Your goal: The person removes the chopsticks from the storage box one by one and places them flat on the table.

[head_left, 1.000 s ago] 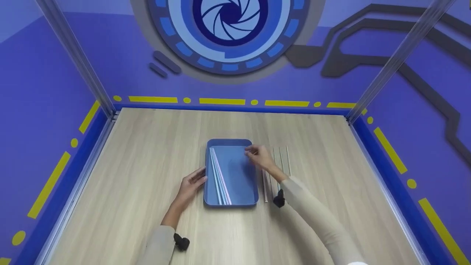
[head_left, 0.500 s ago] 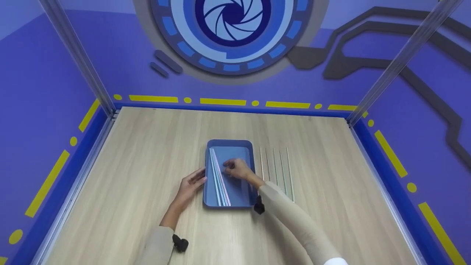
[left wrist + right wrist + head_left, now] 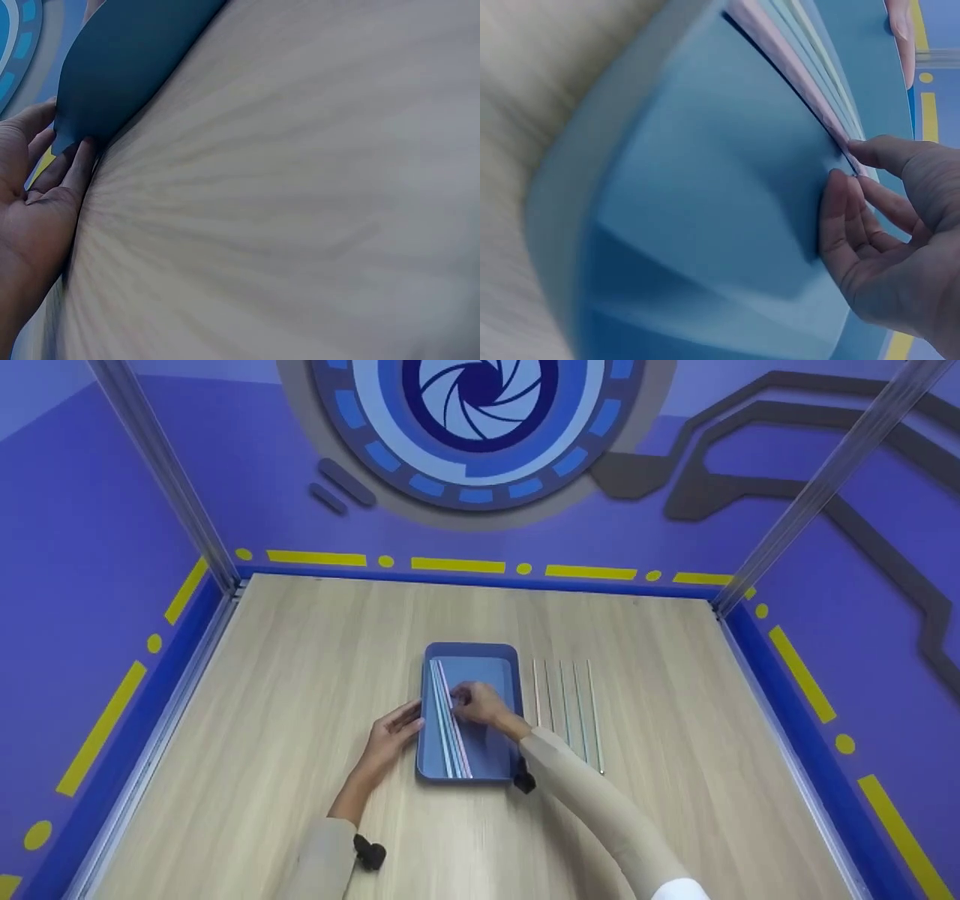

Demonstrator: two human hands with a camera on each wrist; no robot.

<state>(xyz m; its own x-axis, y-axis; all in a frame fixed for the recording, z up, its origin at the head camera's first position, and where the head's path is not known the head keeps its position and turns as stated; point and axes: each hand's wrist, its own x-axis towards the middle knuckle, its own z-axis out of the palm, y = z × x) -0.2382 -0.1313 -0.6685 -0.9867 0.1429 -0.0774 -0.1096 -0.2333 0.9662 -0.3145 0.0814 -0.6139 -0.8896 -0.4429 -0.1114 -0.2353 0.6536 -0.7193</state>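
Note:
A blue rectangular tray (image 3: 480, 750) stands on the table with several pale straws lying lengthwise along its left side. In the right wrist view the nearest is a pink straw (image 3: 795, 79), beside a pale blue straw (image 3: 815, 56). My right hand (image 3: 480, 706) reaches into the tray and pinches the pink straw between thumb (image 3: 881, 154) and fingertips, the remaining fingers bent beneath. My left hand (image 3: 385, 746) rests against the tray's left outer wall; its extended thumb and fingers touch that wall in the left wrist view.
Right of the tray, several thin straws (image 3: 577, 705) lie side by side on the wooden table (image 3: 300, 660), partly covered by my right forearm. Blue walls (image 3: 225, 465) and metal corner posts (image 3: 161, 480) border the table at the back and sides.
My right hand has moved left from the tray's right rim to the straws inside. The pink straw's far end has shifted slightly. My left hand stays against the tray.

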